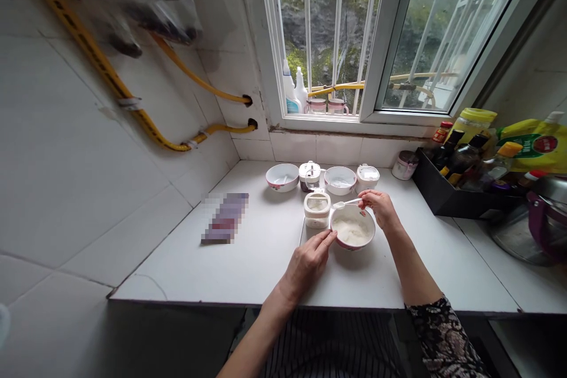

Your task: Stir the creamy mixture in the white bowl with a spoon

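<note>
In my right hand [380, 210] is a small white spoon [349, 202], pinched by its handle. Its head points left, above the far rim of a white bowl [353, 248] and close to a lidded white jar [317, 221]. Pale white powder [352, 230] lies in the bowl. My left hand [310, 261] grips the bowl's near left edge between thumb and fingers. The jar stands just left of the bowl. Behind are a bowl with a flower pattern [282, 184], a dark-filled jar [309, 184], another white bowl [340, 190] and a second white jar [367, 177].
A blurred purple packet [225, 218] lies on the white counter [261, 266] at left. At right are a round jar [404, 165], a black box [456, 201] of bottles and a metal pot [527, 233]. Yellow pipes [155, 136] run along the left wall.
</note>
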